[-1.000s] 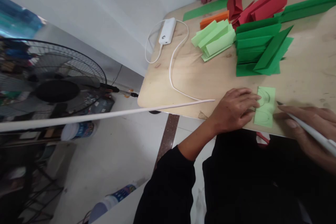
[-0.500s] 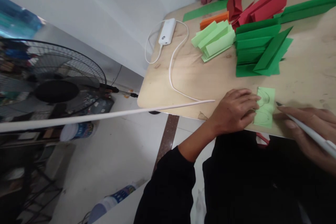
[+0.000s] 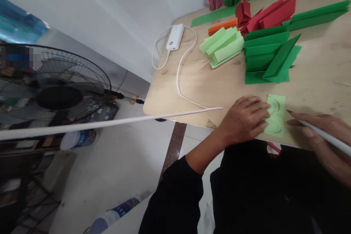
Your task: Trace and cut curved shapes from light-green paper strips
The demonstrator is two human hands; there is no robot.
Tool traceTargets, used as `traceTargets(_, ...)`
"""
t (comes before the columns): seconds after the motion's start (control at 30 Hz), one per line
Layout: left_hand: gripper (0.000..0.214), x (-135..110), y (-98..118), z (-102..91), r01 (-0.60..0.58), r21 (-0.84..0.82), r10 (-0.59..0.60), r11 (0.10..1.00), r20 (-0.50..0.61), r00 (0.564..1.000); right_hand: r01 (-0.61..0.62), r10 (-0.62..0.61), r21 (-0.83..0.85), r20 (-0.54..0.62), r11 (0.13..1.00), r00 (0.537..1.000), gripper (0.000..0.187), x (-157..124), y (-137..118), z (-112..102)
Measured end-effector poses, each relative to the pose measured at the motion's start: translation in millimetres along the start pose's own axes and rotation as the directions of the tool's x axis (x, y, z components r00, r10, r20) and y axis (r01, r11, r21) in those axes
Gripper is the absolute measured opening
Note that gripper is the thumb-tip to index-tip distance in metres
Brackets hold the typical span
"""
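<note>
A small light green paper slip lies near the front edge of the table, with curved, rounded outlines drawn on it. My left hand rests palm down, its fingertips on the slip's left edge. On the other side, my right hand grips a white pen with a dark pointed tip. That tip is just off the slip's right edge, apart from the drawn lines. Part of my right hand is cut off by the frame's edge.
Behind the slip are folded dark green papers, light green folded papers, red papers and an orange strip. A white power bank with a cable lies left. A fan stands beyond the table.
The view has shifted slightly, so the table items sit a little lower. Both hands keep nearly the same places around the slip; the pen tip stays off its right edge.
</note>
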State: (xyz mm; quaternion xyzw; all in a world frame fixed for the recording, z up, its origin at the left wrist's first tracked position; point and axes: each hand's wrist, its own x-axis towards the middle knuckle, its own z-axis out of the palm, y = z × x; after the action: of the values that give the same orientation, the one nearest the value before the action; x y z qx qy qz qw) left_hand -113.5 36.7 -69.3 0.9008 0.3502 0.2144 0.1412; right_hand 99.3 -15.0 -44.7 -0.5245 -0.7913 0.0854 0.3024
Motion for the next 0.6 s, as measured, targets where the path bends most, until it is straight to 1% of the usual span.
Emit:
traceTargets(0.07, 0.030, 0, 0, -0.4, 0.002, 0.005, -0.002, 1.000, 0.014, 1.000, 0.013, -0.013, 0.018, 0.008, 1.000, 1.000, 0.028, 2, -1, 1)
traceTargets(0.13, 0.030, 0, 0, -0.6, 0.004, 0.006, -0.004, 1.000, 0.021, 1.000, 0.091, -0.091, 0.003, 0.026, 0.996, 0.995, 0.029, 3, 1, 3)
traceTargets(0.2, 0.030, 0, 0, -0.6, 0.001, 0.003, -0.001, 1.000, 0.009, 1.000, 0.195, -0.194, -0.047, 0.033, 0.980, 0.981, 0.031, 5, 4, 6)
traceTargets(0.27, 0.030, 0, 0, -0.3, -0.005, -0.001, 0.005, 1.000, -0.014, 1.000, 0.253, -0.251, -0.074, 0.028, 0.965, 0.968, 0.034, 5, 8, 9)
traceTargets(0.4, 0.030, -3, 0, -0.1, -0.024, 0.014, 0.024, 1.000, -0.041, 0.999, 0.257, -0.256, -0.072, 0.026, 0.964, 0.966, 0.037, 5, 12, 11)
traceTargets(0.53, 0.030, -6, 2, -1.7, -0.048, 0.056, 0.049, 0.997, -0.027, 0.998, 0.285, -0.285, -0.086, 0.019, 0.955, 0.958, 0.039, 5, 11, 12)
traceTargets(0.6, 0.030, -8, 4, -2.8, -0.053, 0.076, 0.055, 0.996, -0.019, 0.998, 0.276, -0.276, -0.082, 0.020, 0.958, 0.961, 0.041, 6, 10, 12)
